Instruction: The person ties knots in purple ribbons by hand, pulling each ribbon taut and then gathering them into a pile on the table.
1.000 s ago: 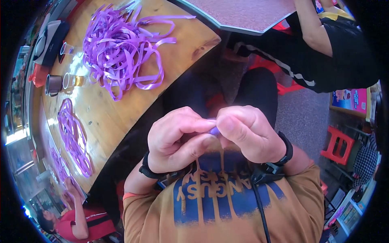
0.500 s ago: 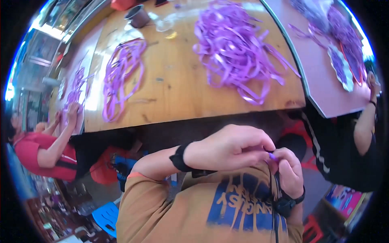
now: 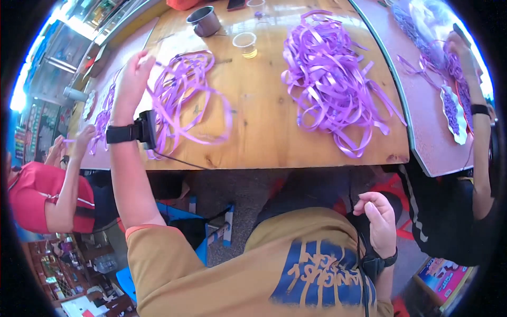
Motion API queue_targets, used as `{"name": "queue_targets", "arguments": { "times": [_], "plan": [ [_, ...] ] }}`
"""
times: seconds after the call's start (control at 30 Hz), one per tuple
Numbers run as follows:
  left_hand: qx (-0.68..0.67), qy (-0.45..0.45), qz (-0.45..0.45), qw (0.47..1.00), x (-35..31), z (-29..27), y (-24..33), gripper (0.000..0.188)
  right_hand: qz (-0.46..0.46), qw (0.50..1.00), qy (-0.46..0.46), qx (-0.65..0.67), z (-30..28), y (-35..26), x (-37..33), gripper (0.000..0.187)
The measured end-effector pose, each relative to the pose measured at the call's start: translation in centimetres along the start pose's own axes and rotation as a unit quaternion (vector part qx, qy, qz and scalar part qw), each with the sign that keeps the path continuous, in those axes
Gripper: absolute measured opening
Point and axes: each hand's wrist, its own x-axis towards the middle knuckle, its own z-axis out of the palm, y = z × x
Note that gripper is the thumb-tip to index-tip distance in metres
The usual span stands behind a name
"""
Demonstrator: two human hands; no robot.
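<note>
Above the left side of the wooden table (image 3: 253,148), my left hand (image 3: 133,79) is raised with the fingertips closed on a purple ribbon (image 3: 228,113). That ribbon swings out in a wide loop, partly blurred, over the smaller heap of purple ribbons (image 3: 182,79) on the table. My right hand (image 3: 379,221) stays low in front of my body at the right, fingers curled toward the thumb. Whatever it may hold does not show. Farther right on the table lies a larger tangled pile of purple ribbons (image 3: 330,84).
A grey metal mug (image 3: 205,22) and a clear cup with yellowish liquid (image 3: 245,45) stand toward the far side. Co-workers sit at both sides, one in a red shirt (image 3: 45,190). At the right, a pink table (image 3: 393,63) bears more purple ribbon and a white scalloped tray (image 3: 458,134).
My hands have come apart. My left hand has swung far left and up over the table with the ribbon; my right hand remains near my body. The view has shifted slightly.
</note>
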Motion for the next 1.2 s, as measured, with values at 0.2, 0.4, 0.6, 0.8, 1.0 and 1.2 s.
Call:
{"name": "queue_targets", "arguments": {
  "times": [0.2,0.4,0.6,0.8,1.0,1.2],
  "plan": [
    [0.05,-0.127,-0.009,0.991,-6.1,4.9,6.1,0.024,0.019,0.999,0.034,0.005,-0.8,1.3,0.1,0.018],
    [-0.005,-0.267,0.183,0.946,-12.7,11.5,17.2,0.02,0.032,0.999,0.014,0.022,-1.4,1.7,-0.4,0.02],
    [0.014,-0.219,0.166,0.961,-13.5,15.3,20.0,0.017,0.018,0.999,0.04,0.03,-2.9,2.5,-1.8,0.018],
    [-0.063,-0.168,0.219,0.959,-12.0,15.5,20.6,0.009,0.017,0.995,0.072,0.065,-5.1,3.9,-2.6,0.018],
    [-0.335,-0.169,0.065,0.925,-6.8,12.7,22.7,0.012,0.017,0.994,0.08,0.067,-6.0,4.2,-2.8,0.017],
    [-0.657,-0.258,0.014,0.708,-1.1,7.7,23.5,0.017,0.004,0.995,0.054,0.081,-6.5,4.1,-2.9,0.018]
  ]
}}
